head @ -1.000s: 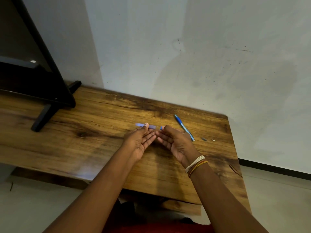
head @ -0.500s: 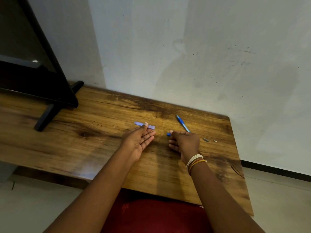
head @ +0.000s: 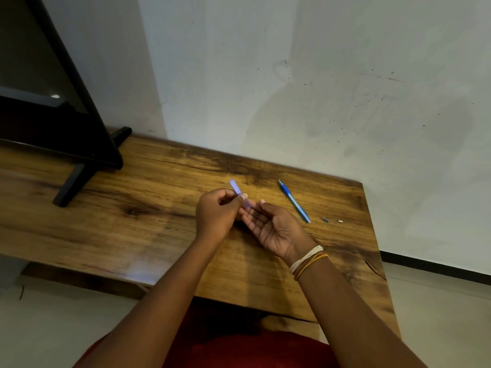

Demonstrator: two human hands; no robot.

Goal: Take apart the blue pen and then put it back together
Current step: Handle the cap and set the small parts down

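Pinching a pale blue pen barrel (head: 237, 192) between thumb and fingers, the left hand (head: 216, 215) hovers above the middle of the wooden table (head: 111, 224), its knuckles turned toward the camera. That barrel piece is translucent and tilts up and away from the hand, its free end pointing toward the wall (head: 318, 75) behind the table. Just beside it, the right hand (head: 273, 228) is turned palm up with its fingers loosely curled, and its fingertips meet the lower end of the barrel; whether it grips a small part there cannot be told, because the spot is too small and shaded. Thin cord bracelets (head: 308, 261) in white, brown and yellow circle the right wrist. On the table, to the right of the hands and apart from them, lies the blue refill section (head: 294, 201), a slim stick with a darker blue end toward the wall, set at a slant. Farther toward the table's right edge lie two tiny loose pieces, a small grey part (head: 325, 219) and a small white part (head: 340, 221), near each other but not touching. At the table's far left stands a black monitor (head: 53, 123), its foot (head: 70, 184) resting on the wood. Red cloth (head: 239, 346) shows below the table's near edge, between the forearms.
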